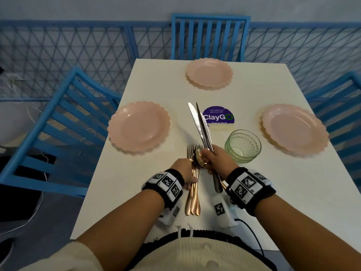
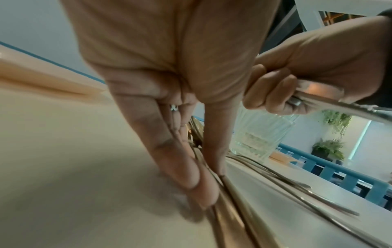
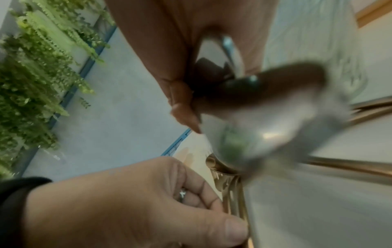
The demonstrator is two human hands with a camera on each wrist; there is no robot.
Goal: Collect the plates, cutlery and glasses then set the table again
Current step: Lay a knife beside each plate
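My right hand (image 1: 212,159) grips two silver knives (image 1: 199,124) by their handles, blades raised and pointing away over the table. Their blurred handle ends (image 3: 265,134) fill the right wrist view. My left hand (image 1: 189,178) pinches the handles of the rose-gold forks (image 1: 193,198), which lie flat near the front edge. Its fingers (image 2: 191,176) and thumb press the handles from both sides. Gold spoons (image 1: 199,158) lie under my right hand. A green ribbed glass (image 1: 242,146) stands just right of it. Three pink scalloped plates sit at the left (image 1: 138,127), the far end (image 1: 209,72) and the right (image 1: 295,130).
The white table (image 1: 273,192) carries a purple ClayGo sticker (image 1: 218,116) at its centre. Blue slatted chairs stand at the left (image 1: 58,133), the far end (image 1: 209,36) and the right (image 1: 341,106). A black cable (image 1: 254,237) runs along the front edge.
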